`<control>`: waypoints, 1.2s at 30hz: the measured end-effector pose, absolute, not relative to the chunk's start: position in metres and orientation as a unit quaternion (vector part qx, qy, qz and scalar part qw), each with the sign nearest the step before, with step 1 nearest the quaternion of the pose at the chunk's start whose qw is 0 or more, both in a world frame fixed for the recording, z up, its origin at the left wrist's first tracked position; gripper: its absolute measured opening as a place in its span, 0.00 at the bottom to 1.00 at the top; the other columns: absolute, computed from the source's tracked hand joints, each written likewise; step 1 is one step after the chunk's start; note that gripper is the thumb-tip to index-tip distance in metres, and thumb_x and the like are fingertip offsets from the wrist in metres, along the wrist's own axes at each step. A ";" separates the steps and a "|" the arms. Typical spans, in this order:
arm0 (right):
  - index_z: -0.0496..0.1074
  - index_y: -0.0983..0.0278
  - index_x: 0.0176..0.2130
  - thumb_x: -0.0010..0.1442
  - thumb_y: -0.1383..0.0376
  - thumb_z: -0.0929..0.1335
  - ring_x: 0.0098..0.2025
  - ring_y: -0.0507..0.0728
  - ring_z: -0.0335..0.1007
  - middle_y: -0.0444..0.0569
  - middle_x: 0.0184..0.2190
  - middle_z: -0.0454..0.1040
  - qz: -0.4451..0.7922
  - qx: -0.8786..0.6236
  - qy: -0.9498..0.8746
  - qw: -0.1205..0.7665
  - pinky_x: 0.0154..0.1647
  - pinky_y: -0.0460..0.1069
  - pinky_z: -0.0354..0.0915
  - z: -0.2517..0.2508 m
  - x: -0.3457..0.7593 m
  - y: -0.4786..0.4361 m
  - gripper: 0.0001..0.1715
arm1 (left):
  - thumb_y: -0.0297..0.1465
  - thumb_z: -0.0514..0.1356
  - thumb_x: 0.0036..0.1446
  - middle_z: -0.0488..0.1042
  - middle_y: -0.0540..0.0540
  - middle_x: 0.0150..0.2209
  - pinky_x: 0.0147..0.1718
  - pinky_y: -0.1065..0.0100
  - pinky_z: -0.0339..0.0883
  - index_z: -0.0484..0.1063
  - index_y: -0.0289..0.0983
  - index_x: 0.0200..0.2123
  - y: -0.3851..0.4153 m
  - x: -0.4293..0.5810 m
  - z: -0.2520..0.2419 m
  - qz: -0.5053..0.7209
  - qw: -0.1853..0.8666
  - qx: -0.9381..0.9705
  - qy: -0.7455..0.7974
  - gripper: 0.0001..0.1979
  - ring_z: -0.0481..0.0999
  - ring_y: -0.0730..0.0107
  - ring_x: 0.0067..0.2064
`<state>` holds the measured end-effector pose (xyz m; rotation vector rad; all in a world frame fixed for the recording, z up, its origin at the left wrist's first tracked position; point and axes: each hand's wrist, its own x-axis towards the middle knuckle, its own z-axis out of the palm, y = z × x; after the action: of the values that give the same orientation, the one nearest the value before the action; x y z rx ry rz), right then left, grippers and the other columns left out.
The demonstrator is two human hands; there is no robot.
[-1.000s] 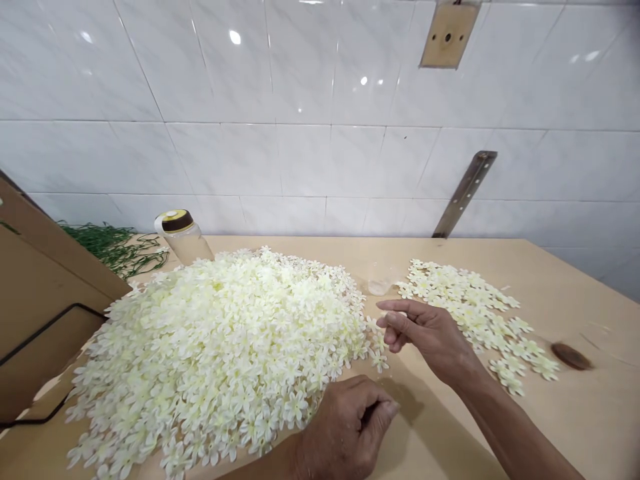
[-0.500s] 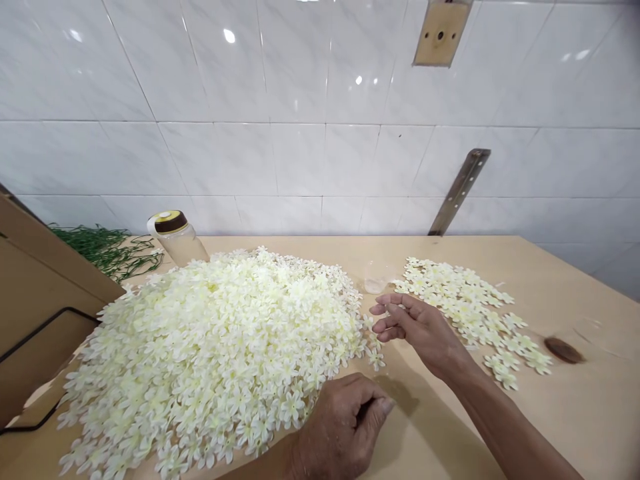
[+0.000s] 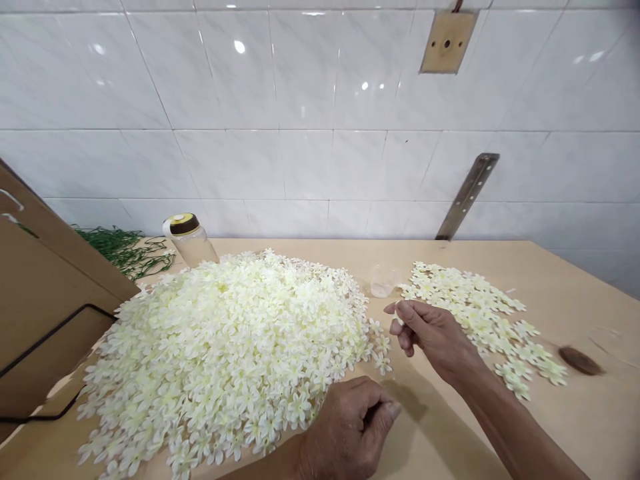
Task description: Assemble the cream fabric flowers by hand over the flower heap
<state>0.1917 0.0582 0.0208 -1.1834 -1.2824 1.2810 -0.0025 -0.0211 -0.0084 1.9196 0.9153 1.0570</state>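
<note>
my right thumb and fingers have come together from the looser spread of half a second ago; left fist unchanged. right hand (image 3: 440, 340) narrow, pinching a pale bit (image 3: 399, 320), probably a flower, too small to be sure. left hand (image 3: 350, 427) curled, thumb on forefinger; cannot tell what, if anything, is inside. heaped white flowers (image 3: 235, 327) beside it; flatter flower patch (image 3: 460, 297) just beyond my right hand. step, i judge: handling single flowers. next move calls for light fingertips, left steady.

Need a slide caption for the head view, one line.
Curled left hand beside a big heap of pale flowers, right hand between it and a smaller spread.
</note>
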 end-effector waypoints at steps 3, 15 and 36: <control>0.79 0.67 0.43 0.57 0.48 0.72 0.29 0.55 0.74 0.53 0.31 0.78 0.526 -0.483 -0.536 0.451 0.30 0.51 0.74 0.017 0.188 0.058 0.26 | 0.32 0.56 0.62 0.69 0.49 0.20 0.26 0.71 0.62 0.73 0.37 0.28 -0.019 -0.003 -0.010 0.423 0.365 0.751 0.353 0.11 0.68 0.72 0.22; 0.78 0.66 0.35 0.53 0.48 0.75 0.22 0.54 0.72 0.49 0.22 0.77 0.533 -0.522 -0.556 0.368 0.25 0.49 0.71 0.023 0.182 0.054 0.23 | 0.29 0.56 0.61 0.70 0.48 0.21 0.27 0.72 0.62 0.74 0.36 0.28 -0.022 -0.002 -0.008 0.437 0.364 0.743 0.352 0.10 0.67 0.73 0.24; 0.69 0.64 0.23 0.59 0.41 0.67 0.15 0.49 0.57 0.41 0.12 0.64 0.578 -0.489 -0.571 0.318 0.17 0.44 0.58 0.018 0.171 0.043 0.31 | 0.36 0.59 0.60 0.72 0.41 0.43 0.21 0.73 0.69 0.68 0.35 0.50 0.009 -0.006 0.014 0.482 0.509 0.548 0.456 0.16 0.74 0.76 0.25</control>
<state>0.1709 0.0430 0.0181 -1.2870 -1.5011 1.5197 -0.0062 0.0089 0.0141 1.3194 1.0982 1.1620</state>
